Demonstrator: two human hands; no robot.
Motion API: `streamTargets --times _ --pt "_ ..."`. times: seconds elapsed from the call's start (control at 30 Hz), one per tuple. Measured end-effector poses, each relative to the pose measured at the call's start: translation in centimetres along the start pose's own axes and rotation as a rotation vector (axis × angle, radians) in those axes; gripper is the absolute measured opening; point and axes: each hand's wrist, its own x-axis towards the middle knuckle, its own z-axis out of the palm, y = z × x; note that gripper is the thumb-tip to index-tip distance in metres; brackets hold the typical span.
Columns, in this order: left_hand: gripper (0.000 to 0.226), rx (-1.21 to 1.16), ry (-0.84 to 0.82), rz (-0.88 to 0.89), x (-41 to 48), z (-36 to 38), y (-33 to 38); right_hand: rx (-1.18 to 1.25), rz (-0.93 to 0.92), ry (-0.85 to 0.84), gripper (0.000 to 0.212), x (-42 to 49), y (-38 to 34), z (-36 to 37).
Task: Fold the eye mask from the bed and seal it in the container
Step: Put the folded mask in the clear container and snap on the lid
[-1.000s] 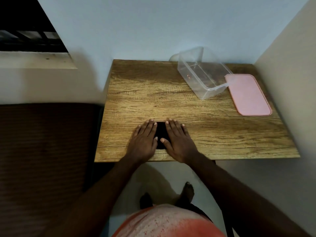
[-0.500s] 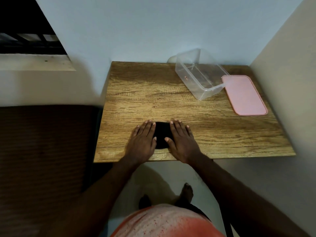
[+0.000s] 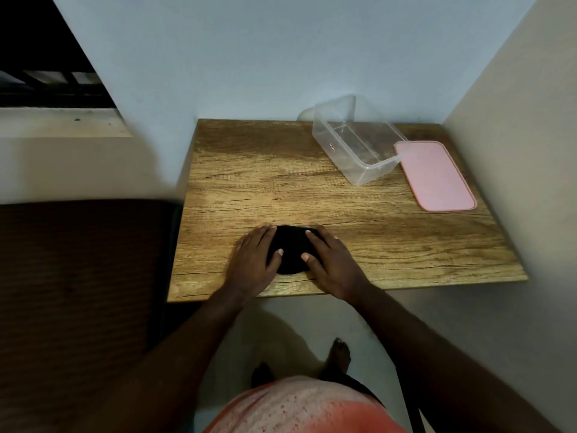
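Note:
The black eye mask (image 3: 291, 250) lies folded into a rounded pad on the wooden table (image 3: 281, 170), near its front edge. My left hand (image 3: 253, 260) lies flat with straight fingers on the mask's left side. My right hand (image 3: 332, 260) lies flat on its right side, thumb on the cloth. Both hands cover the outer parts of the mask. The clear plastic container (image 3: 356, 142) stands open with nothing in it at the back right of the table. Its pink lid (image 3: 435, 176) lies flat beside it on the right, one corner touching the container.
A dark brown bed (image 3: 78, 292) adjoins the table on the left. Walls close the table in at the back and right. A window sill (image 3: 59, 123) is at the upper left. My bare feet (image 3: 338, 357) stand on the floor below the table's front edge.
My hands have slid a little apart, so more of the black mask shows between them. They still lie flat on it.

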Motion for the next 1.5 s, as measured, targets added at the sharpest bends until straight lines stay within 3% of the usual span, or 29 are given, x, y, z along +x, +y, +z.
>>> streamTargets --times 0.13,0.4,0.6,0.8,1.07,1.27,1.37,1.5 --pt "0.052 -0.208 0.120 -0.075 2.1 -1.4 0.9 0.113 0.132 0.175 0.052 1.3 0.8 -2.6" --pt "0.056 -0.012 0.092 0.150 10.5 -3.5 4.4 -0.033 0.184 0.354 0.060 6.4 2.8 -9.1" --pt "0.065 0.221 -0.038 0.253 15.8 -4.0 7.5 -0.203 0.177 0.287 0.058 11.3 3.7 -12.0" --pt "0.071 0.368 -0.116 0.224 18.8 -4.4 8.6 -0.214 0.228 0.190 0.051 14.0 5.1 -12.5" --pt "0.075 0.482 -0.153 0.223 20.5 -3.8 9.3 -0.209 0.242 0.164 0.021 14.6 6.6 -12.8" --pt "0.078 0.588 -0.148 0.266 20.6 -4.1 8.1 -0.222 0.131 0.057 0.027 12.2 7.3 -13.4" --pt "0.067 0.604 -0.159 0.272 19.9 -4.6 7.0 -0.262 0.028 0.001 0.031 10.9 7.2 -13.6" --pt "0.031 0.516 -0.175 0.265 18.4 -5.4 5.3 -0.299 -0.069 -0.074 0.031 10.0 7.5 -13.6"
